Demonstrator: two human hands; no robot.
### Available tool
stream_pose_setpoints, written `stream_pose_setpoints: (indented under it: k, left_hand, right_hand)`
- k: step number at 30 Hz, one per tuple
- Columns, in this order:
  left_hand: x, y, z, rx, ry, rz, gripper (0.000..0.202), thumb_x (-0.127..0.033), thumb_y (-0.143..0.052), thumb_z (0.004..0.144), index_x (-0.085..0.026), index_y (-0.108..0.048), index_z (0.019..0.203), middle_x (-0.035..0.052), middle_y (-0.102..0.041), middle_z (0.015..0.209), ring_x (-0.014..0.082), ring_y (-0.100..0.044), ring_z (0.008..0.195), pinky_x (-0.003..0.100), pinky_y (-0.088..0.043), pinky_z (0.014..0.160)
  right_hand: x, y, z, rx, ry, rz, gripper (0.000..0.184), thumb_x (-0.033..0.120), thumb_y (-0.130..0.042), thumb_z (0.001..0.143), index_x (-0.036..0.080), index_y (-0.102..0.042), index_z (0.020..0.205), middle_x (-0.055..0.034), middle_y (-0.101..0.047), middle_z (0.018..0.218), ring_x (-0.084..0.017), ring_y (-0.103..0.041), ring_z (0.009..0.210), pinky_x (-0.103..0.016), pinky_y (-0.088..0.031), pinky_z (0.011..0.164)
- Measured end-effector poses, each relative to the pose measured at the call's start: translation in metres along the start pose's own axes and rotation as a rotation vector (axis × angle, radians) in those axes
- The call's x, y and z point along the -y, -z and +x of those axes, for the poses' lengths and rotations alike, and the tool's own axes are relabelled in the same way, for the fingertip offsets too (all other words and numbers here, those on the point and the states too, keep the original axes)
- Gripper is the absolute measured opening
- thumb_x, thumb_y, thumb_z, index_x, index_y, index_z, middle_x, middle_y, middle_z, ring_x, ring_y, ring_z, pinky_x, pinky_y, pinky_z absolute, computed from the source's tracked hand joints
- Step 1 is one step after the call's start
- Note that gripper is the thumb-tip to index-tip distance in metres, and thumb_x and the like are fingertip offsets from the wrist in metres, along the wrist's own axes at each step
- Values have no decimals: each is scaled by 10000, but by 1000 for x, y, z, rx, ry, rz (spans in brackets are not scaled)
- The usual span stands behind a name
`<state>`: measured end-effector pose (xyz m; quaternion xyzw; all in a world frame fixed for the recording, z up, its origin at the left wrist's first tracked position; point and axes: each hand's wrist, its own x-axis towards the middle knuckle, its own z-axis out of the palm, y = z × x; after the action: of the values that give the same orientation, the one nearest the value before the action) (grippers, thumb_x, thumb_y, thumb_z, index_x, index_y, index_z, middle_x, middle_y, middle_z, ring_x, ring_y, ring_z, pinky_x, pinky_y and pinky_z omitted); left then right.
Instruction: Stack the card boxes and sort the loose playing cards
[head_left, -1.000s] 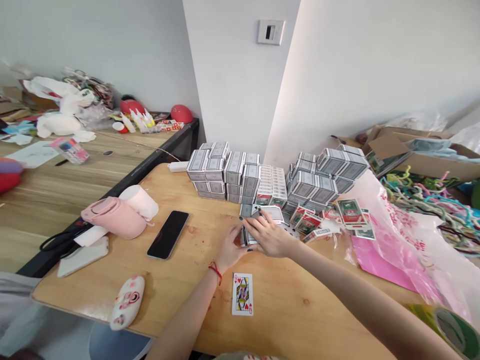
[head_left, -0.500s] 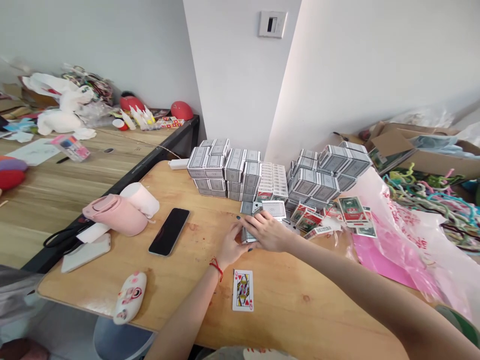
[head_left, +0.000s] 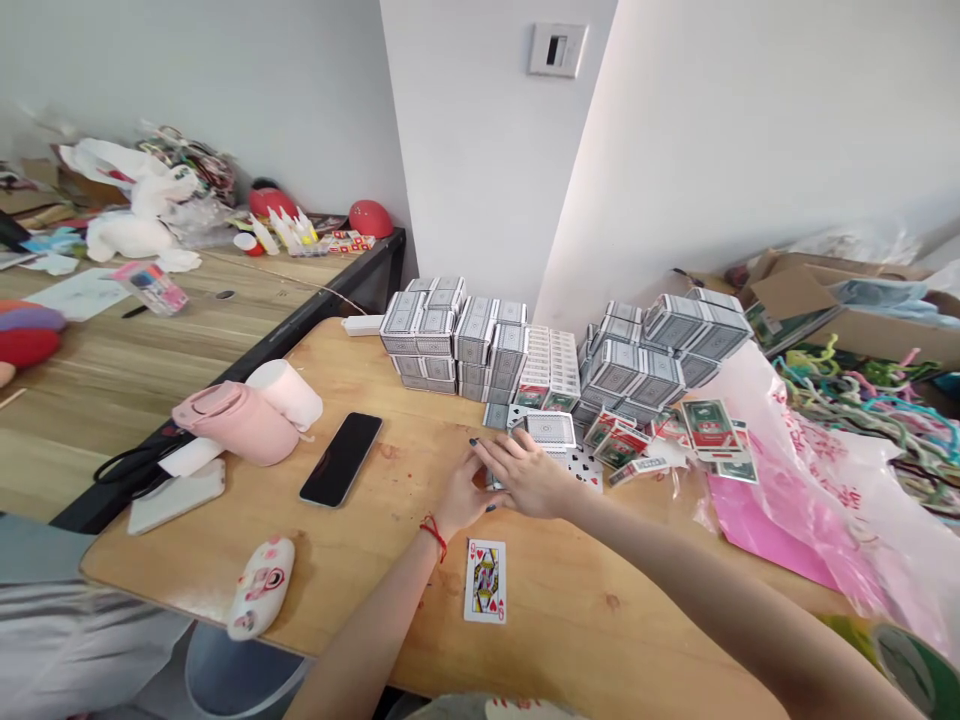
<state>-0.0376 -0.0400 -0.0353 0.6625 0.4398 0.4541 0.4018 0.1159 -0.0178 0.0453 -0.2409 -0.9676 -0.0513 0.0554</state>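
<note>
Near the middle of the table, my left hand (head_left: 459,494) curls around the near-left side of a deck of playing cards (head_left: 494,481), thumb and fingers closed on it. My right hand (head_left: 526,474) lies over the top of the same deck, its fingers bent across and hiding most of it. Just beyond my right hand is a grey-backed card stack (head_left: 549,430), with loose face-up cards (head_left: 585,468) beside and partly under it. A queen of hearts (head_left: 485,581) lies face up on the table, closer to me than my hands.
Grey-patterned decks stand piled at the back left (head_left: 421,335) and back right (head_left: 637,370). Green-and-red card boxes (head_left: 705,425) lie at right beside pink plastic (head_left: 780,530). Left are a black phone (head_left: 342,460), a pink tumbler (head_left: 240,425) and a white decorated case (head_left: 261,588).
The view has shifted slightly. My right hand's fingers have moved left over the deck, covering more of it. More face-up cards show beside the stack, and grey clothing appears at lower left.
</note>
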Motion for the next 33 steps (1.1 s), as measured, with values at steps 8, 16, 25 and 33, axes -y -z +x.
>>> stream_pose_setpoints:
  k: [8,16,25,33]
  left_hand:
    - [-7,-3,0,28,13,-85,511,-247,-660,661,-190,-470,1132,102,-536,1144,268,-504,1054,416,-420,898]
    - [-17,5,0,45,67,-35,725,-316,-693,637,-198,-355,1268,117,-457,1251,264,-425,1160,429,-324,990]
    - [-15,3,6,18,190,-64,351,-371,-431,839,-205,-444,1148,56,-538,1121,171,-521,1000,309,-408,881]
    - [-11,-4,3,-20,138,-17,358,-339,-430,842,-211,-427,1176,70,-510,1170,171,-494,1066,310,-389,911]
  right_hand:
    - [15,9,-18,-240,-112,222,689,504,-392,828,86,-232,1352,-167,-377,1333,-310,-226,1272,-523,-193,1029]
    - [22,-38,-86,-704,-1151,677,481,427,-411,832,178,-409,1243,-146,-469,1197,-262,-450,1123,-461,-409,904]
    - [28,-33,-72,-771,-1167,1025,376,444,-559,719,185,-647,977,-103,-601,1024,-211,-585,913,-327,-517,752]
    - [25,-24,-64,-738,-1233,1030,444,333,-593,677,164,-572,1087,-92,-662,901,-191,-618,739,-329,-516,657]
